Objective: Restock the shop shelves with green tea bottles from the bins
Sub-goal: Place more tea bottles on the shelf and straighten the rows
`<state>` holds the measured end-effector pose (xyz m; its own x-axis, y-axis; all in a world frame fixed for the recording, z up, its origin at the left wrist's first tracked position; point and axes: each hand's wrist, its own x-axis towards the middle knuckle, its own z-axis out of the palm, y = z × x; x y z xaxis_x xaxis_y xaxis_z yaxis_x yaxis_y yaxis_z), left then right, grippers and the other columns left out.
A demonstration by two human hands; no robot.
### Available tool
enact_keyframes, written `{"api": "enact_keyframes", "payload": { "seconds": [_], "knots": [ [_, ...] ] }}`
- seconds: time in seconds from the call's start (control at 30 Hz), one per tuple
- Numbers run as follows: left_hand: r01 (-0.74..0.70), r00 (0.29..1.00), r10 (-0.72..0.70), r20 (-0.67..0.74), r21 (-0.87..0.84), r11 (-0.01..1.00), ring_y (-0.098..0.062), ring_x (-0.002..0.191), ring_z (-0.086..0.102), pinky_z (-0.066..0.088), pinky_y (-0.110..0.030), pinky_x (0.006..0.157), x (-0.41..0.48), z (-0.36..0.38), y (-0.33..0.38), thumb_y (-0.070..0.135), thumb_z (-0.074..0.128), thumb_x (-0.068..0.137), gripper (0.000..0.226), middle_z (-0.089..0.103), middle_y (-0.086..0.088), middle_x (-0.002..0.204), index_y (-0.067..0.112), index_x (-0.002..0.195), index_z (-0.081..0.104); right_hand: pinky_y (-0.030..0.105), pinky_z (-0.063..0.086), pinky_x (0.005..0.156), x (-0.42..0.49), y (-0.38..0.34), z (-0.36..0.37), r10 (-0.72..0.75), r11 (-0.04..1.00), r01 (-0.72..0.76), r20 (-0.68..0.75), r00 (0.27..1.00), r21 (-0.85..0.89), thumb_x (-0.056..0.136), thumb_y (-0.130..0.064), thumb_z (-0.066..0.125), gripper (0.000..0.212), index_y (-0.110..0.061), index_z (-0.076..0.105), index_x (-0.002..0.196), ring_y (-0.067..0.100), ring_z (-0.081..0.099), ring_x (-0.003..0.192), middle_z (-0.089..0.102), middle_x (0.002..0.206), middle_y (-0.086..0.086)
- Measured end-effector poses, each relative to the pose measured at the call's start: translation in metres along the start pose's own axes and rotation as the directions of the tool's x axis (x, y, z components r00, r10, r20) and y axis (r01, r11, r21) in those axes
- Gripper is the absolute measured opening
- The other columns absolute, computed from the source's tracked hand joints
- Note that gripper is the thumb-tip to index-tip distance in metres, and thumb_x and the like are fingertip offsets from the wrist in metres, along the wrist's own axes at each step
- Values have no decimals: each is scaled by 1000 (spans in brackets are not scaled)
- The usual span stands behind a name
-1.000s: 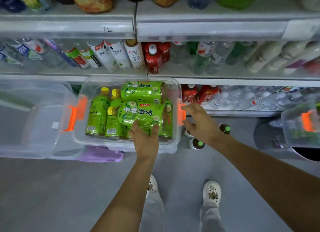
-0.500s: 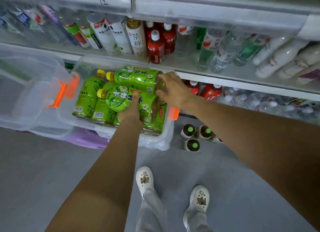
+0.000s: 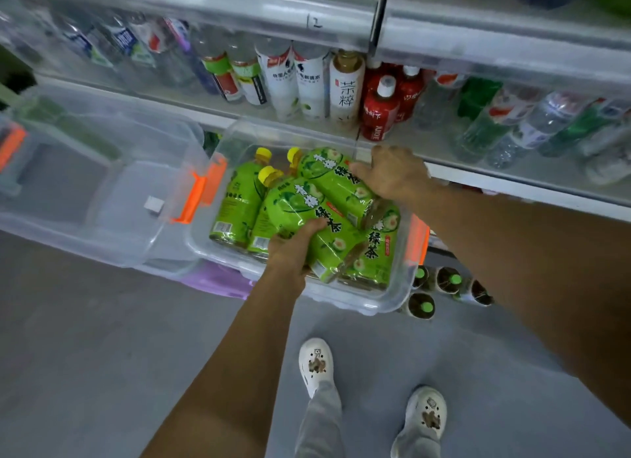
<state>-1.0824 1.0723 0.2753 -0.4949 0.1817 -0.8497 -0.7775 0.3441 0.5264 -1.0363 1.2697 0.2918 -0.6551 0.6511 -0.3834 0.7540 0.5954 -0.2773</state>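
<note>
A clear plastic bin (image 3: 386,300) with orange latches holds several green tea bottles with yellow caps and green labels. My left hand (image 3: 293,249) grips the near top bottle (image 3: 307,211) around its lower half. My right hand (image 3: 392,174) grips the far top bottle (image 3: 336,181) from its right side. Both bottles lie tilted on the others, caps pointing left. More green tea bottles (image 3: 235,204) lie beneath and to the left in the bin.
A shelf (image 3: 478,170) runs behind the bin, packed with assorted bottles, among them red ones (image 3: 379,112) and white ones (image 3: 283,81). An empty clear bin (image 3: 102,191) sits to the left. Dark bottles with green caps (image 3: 423,305) stand on the grey floor beside my feet.
My right hand went from the bin's right latch onto the far top bottle. Both top bottles have swung to lie at a slant, caps raised. The view has shifted closer.
</note>
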Motion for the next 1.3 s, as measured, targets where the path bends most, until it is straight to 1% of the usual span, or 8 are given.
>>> {"api": "enact_keyframes", "payload": {
  "seconds": [0.13,0.3,0.47,0.67,0.77,1.0,1.17,1.3],
  "knots": [
    [63,998,-63,13,2,998,-24,85,65,53,-26,47,2,-1,8,35,84,75,73,66,-14,113,10,134,49,34,42,92,2,10,5,173,901,-257,254,952,349,77,-74,64,99,-8,37,146,31,49,127,48,145,12],
    [96,995,-95,-18,92,991,-37,126,56,49,-52,104,10,2,12,69,82,61,111,55,-18,139,8,145,43,32,44,76,6,8,10,206,775,-437,472,857,456,28,-85,74,114,-23,56,122,18,62,100,67,114,1],
    [115,993,-114,29,-7,993,-40,128,54,46,-55,106,12,4,16,67,87,54,123,53,-15,143,10,150,37,42,48,101,9,2,5,179,679,-545,609,773,493,9,-77,83,131,-17,56,123,24,60,113,64,122,4],
    [163,979,-152,137,-70,984,-40,117,62,52,-54,98,3,-4,27,62,89,57,110,58,-19,135,14,146,46,38,59,55,-18,-13,-8,204,586,-572,579,790,574,34,-58,88,103,-20,49,121,27,64,87,61,104,9],
    [159,965,-135,225,-95,983,-41,113,66,53,-57,97,-14,-13,31,59,89,58,105,61,-20,133,15,144,49,39,59,65,-40,-14,-19,185,585,-539,547,816,606,41,-56,90,95,-17,49,117,27,68,85,65,102,12],
    [-70,950,91,299,-81,994,-37,112,68,54,-55,96,-85,-34,62,60,97,40,105,67,-12,129,23,131,64,43,60,82,-114,-12,-65,63,423,-371,382,922,827,20,-65,93,120,-12,61,123,26,76,82,75,104,11],
    [-276,865,288,412,-90,957,-28,111,70,56,-55,92,-142,-43,98,62,93,52,80,70,-2,127,38,125,68,39,55,92,-162,-25,-112,-8,306,-199,212,977,931,30,-67,92,109,-13,65,121,25,75,91,77,104,8],
    [-403,852,421,312,-121,907,-34,124,60,50,-58,101,-185,-45,129,63,97,36,130,57,-10,143,27,149,44,36,61,74,-198,-36,-155,-25,163,-34,39,999,986,48,-43,88,74,-6,65,109,24,75,85,78,95,8]
  ]
}}
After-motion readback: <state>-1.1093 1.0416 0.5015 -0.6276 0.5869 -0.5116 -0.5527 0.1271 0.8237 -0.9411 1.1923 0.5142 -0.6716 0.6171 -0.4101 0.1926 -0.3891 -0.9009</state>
